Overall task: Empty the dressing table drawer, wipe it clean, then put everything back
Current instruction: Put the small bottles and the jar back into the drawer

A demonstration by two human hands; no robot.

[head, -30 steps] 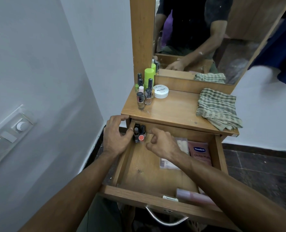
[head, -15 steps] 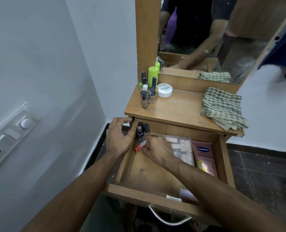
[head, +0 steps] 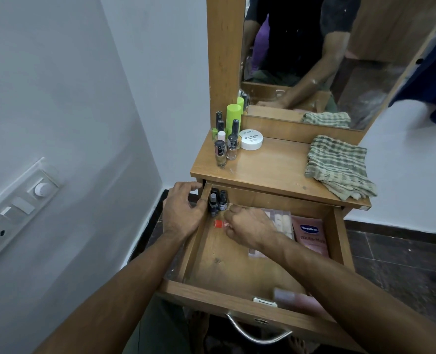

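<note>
Right hand point(head: 247, 229) pinches the red-capped bottle point(head: 219, 224) mid-frame, left hand point(head: 185, 209) curls on the drawer point(head: 199, 241) wall; a careless lift could topple the dark bottles point(head: 218, 201).

I see a glossy varnished wood tabletop point(head: 275, 164), a woven checked cloth point(head: 339, 166), the drawer's point(head: 237, 259) duller wood, its shiny metal handle point(head: 257, 334).

A green-and-cream checked pattern is being shown by the cloth point(head: 338, 166). Lime green is being displayed by the tall bottle point(head: 233, 118), white by the round tin point(head: 251, 139), pink by the Vaseline sachet point(head: 311, 237), and orange-red by the small bottle point(head: 219, 224).
</note>
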